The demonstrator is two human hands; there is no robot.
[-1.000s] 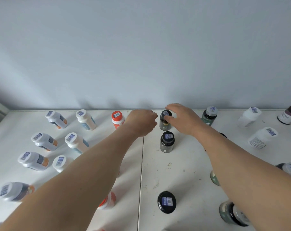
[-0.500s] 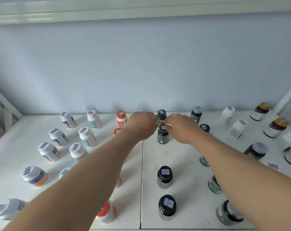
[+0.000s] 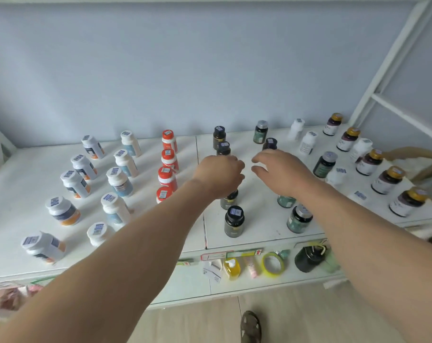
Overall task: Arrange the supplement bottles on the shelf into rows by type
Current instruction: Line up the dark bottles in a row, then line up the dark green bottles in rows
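Note:
Supplement bottles stand in front-to-back rows on the white shelf (image 3: 24, 167): white ones with orange labels (image 3: 75, 184), white ones with blue labels (image 3: 119, 181), red-capped ones (image 3: 169, 141), black-capped dark ones (image 3: 219, 137), green ones with silver caps (image 3: 299, 219) and gold-capped purple ones (image 3: 388, 180). My left hand (image 3: 219, 177) hovers over the dark row with curled fingers and nothing visible in it. It partly hides one dark bottle (image 3: 229, 200). My right hand (image 3: 279, 172) is beside it, fingers spread and holding nothing, just in front of a purple-capped dark bottle (image 3: 269, 144).
Plain white bottles (image 3: 308, 142) stand scattered at the back right. The white shelf frame (image 3: 393, 58) rises on the right. A lower ledge holds a yellow pump bottle (image 3: 232, 268), a tape roll (image 3: 274, 264) and a black object (image 3: 308, 258). My sandalled foot (image 3: 250, 326) is on the floor.
Both hands have let go of the dark bottle at the back and drawn towards me. The view has pulled back, showing the whole shelf and lower ledge.

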